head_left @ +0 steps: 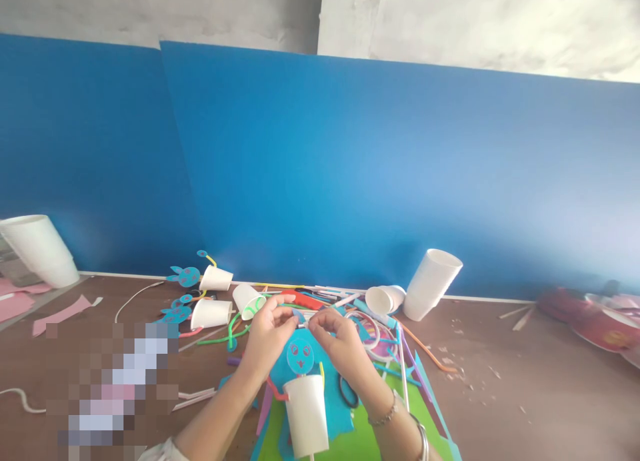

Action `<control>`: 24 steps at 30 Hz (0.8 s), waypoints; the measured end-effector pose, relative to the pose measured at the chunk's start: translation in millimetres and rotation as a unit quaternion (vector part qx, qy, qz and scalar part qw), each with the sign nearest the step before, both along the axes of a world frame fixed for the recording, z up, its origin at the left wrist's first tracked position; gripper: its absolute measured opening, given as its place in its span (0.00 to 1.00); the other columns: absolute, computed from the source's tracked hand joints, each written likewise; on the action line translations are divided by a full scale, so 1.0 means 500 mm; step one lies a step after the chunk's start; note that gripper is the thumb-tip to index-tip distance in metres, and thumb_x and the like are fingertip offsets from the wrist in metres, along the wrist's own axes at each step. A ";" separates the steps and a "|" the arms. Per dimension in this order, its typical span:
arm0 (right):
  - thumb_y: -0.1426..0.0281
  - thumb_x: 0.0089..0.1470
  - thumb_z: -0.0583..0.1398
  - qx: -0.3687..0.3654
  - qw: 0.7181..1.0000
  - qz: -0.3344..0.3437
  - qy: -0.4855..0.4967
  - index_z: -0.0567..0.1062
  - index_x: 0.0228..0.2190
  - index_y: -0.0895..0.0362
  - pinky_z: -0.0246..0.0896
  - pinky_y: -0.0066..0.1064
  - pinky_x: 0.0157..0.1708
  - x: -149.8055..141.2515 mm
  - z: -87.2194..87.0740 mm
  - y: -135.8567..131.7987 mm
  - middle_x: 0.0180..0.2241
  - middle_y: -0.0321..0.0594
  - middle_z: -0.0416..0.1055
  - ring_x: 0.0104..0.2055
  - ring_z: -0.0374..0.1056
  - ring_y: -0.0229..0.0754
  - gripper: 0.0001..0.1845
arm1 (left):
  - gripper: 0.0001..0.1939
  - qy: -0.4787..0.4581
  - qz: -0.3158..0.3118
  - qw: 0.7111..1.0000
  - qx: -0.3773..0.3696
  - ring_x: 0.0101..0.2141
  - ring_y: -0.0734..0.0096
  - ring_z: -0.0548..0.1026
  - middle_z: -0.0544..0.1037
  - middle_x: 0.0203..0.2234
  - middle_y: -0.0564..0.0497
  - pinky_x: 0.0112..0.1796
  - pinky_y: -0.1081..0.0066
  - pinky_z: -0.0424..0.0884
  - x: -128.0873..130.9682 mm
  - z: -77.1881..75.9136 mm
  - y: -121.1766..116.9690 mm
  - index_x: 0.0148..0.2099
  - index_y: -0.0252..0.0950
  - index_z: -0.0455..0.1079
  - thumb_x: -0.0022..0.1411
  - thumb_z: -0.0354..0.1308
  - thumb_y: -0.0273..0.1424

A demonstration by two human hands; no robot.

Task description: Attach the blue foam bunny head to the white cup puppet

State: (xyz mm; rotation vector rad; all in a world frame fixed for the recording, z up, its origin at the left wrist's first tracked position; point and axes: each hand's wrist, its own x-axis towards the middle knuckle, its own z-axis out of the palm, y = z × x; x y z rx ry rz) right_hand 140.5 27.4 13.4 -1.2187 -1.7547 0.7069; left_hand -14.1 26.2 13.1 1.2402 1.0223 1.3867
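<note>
My left hand (267, 334) and my right hand (340, 346) meet above the table, with their fingertips pinching a small blue and white piece (300, 319), possibly a bit of straw or foam. Just below it stands a white paper cup (306, 414) on a stick, topped by a round blue foam face (301, 356) with pink features. A red pipe cleaner (277, 389) bends from the cup's left side. Under my wrists lie blue foam (340, 408) and a green foam sheet (350, 444). Black-handled scissors (348, 391) sit beneath my right hand.
Several paper cups with blue foam faces and pipe cleaners lie at the left. Straws and coloured strips are scattered behind my hands. White cup stacks (431, 284) stand back right, before a blue board (350, 168). A blurred patch (115, 388) covers the table's near left.
</note>
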 end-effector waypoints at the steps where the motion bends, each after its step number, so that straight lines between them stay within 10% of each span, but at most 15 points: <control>1: 0.63 0.53 0.56 -0.005 1.000 -0.001 0.003 0.72 0.27 0.60 0.59 0.31 0.40 0.000 -0.001 0.000 0.33 0.41 0.69 0.36 0.65 0.39 0.13 | 0.22 -0.004 0.000 1.000 -0.002 0.32 0.69 0.75 0.75 0.30 0.50 0.30 0.74 0.67 0.001 -0.001 0.000 0.48 0.34 0.62 0.50 0.57 0.34; 9: 0.67 0.48 0.58 -0.008 0.995 -0.005 0.101 0.60 0.38 0.58 0.59 0.29 0.33 -0.007 -0.005 0.004 0.28 0.36 0.69 0.30 0.66 0.37 0.16 | 0.21 -0.082 -0.011 0.996 -0.019 0.34 0.71 0.73 0.73 0.32 0.49 0.36 0.73 0.69 0.022 -0.009 -0.003 0.43 0.31 0.67 0.44 0.61 0.30; 18: 0.79 0.52 0.50 0.123 0.969 0.056 -0.208 0.58 0.48 0.54 0.56 0.32 0.39 0.027 0.022 -0.025 0.32 0.35 0.69 0.35 0.64 0.38 0.21 | 0.05 0.303 0.011 0.944 0.132 0.43 0.63 0.68 0.73 0.36 0.48 0.45 0.65 0.62 0.012 -0.024 -0.005 0.31 0.36 0.72 0.53 0.55 0.28; 24: 0.78 0.51 0.52 0.098 0.980 0.052 -0.166 0.59 0.47 0.55 0.56 0.31 0.41 0.019 0.024 -0.026 0.33 0.35 0.68 0.37 0.64 0.38 0.20 | 0.05 0.293 -0.044 0.952 0.079 0.30 0.71 0.67 0.71 0.26 0.51 0.34 0.70 0.61 0.011 -0.014 -0.009 0.28 0.34 0.67 0.53 0.52 0.28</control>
